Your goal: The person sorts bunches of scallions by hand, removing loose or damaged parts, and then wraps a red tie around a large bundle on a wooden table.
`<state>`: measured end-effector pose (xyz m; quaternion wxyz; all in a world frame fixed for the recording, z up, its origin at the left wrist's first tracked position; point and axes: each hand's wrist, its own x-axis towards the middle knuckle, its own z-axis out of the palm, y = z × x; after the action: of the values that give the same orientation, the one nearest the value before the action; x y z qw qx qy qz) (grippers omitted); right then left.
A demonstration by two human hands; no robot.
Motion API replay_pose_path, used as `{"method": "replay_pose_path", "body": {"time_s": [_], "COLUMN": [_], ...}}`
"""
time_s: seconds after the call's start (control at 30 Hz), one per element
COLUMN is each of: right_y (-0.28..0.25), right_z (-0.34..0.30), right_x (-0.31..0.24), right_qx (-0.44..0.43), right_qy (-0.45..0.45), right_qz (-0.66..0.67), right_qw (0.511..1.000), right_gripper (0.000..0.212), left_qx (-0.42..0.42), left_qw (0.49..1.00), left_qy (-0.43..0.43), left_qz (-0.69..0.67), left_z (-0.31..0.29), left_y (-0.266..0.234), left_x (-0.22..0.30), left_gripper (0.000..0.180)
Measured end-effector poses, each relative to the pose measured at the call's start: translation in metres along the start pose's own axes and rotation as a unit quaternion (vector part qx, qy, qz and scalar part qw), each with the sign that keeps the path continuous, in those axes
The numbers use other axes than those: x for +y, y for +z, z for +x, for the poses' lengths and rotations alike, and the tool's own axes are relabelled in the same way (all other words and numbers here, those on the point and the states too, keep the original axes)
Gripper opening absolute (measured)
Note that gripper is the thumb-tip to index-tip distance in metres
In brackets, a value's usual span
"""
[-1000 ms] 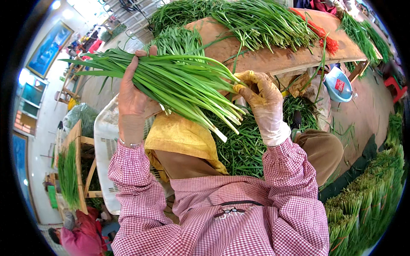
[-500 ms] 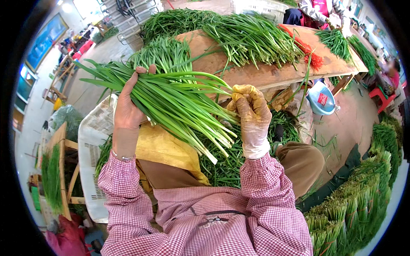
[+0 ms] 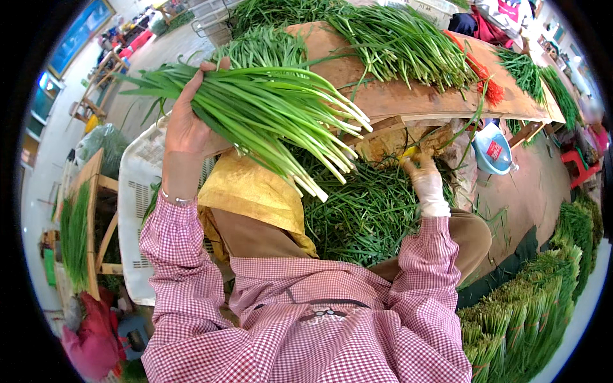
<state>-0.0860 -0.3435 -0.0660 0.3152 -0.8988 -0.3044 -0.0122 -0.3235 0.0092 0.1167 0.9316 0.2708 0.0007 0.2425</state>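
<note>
Shows a wooden table (image 3: 408,97) across the top, laden with heaps (image 3: 408,51) of green stalks. Has rows of bundles (image 3: 530,300) at lower right, stacked closely, pale ends uppermost. Has a pile (image 3: 364,210) of loose green leaves lying below the table's near edge. Includes a white crate (image 3: 137,223) at left, with a yellow cloth (image 3: 255,195) just right of it. Has the bunch (image 3: 268,115) of long stalks raised above cloth and pile, leaf tips leftward, pale ends slanting to lower right. Includes a light blue basin (image 3: 486,137) near the table's right part. Grips the bunch by its leafy half in the left hand (image 3: 185,124). Has the gloved right hand (image 3: 424,175) apart from the bunch, near the pile's right side, fingers bent; cannot tell if empty or gripping. Shows red strings (image 3: 491,91) on the table, right of the heaps.
</note>
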Motion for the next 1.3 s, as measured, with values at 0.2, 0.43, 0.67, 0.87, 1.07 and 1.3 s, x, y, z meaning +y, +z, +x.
{"method": "replay_pose_path", "body": {"time_s": [0.2, 0.43, 0.67, 0.87, 1.07, 1.3], "right_y": [-0.058, -0.051, -0.003, -0.095, -0.07, -0.051], "right_z": [0.01, 0.007, -0.014, -0.001, 0.024, 0.029], "right_x": [-0.156, -0.138, 0.012, -0.13, -0.205, -0.182], "right_qx": [-0.093, -0.27, -0.16, 0.244, 0.217, -0.09], "right_qy": [-0.089, 0.036, -0.034, -0.265, -0.246, -0.091], "right_qz": [0.497, 0.484, -0.172, 0.117, 0.019, 0.506], "right_qw": [0.858, 0.831, 0.971, 0.925, 0.944, 0.853], "right_gripper": [0.053, 0.033, 0.026, 0.071, 0.097, 0.045], "left_qx": [-0.041, 0.097, -0.176, 0.035, 0.068, -0.072], "left_qw": [0.996, 0.969, 0.976, 0.953, 0.969, 0.955], "left_qy": [-0.02, 0.091, 0.022, 0.136, 0.096, -0.003], "left_qz": [0.075, 0.21, 0.129, 0.269, 0.217, 0.286], "left_z": [0.016, 0.049, 0.12, 0.075, 0.049, 0.044], "left_y": [0.014, 0.073, 0.021, 0.1, 0.136, 0.114], "left_x": [-0.015, -0.048, -0.001, -0.081, -0.129, -0.132], "left_gripper": [0.013, 0.017, 0.012, 0.011, 0.01, 0.04]}}
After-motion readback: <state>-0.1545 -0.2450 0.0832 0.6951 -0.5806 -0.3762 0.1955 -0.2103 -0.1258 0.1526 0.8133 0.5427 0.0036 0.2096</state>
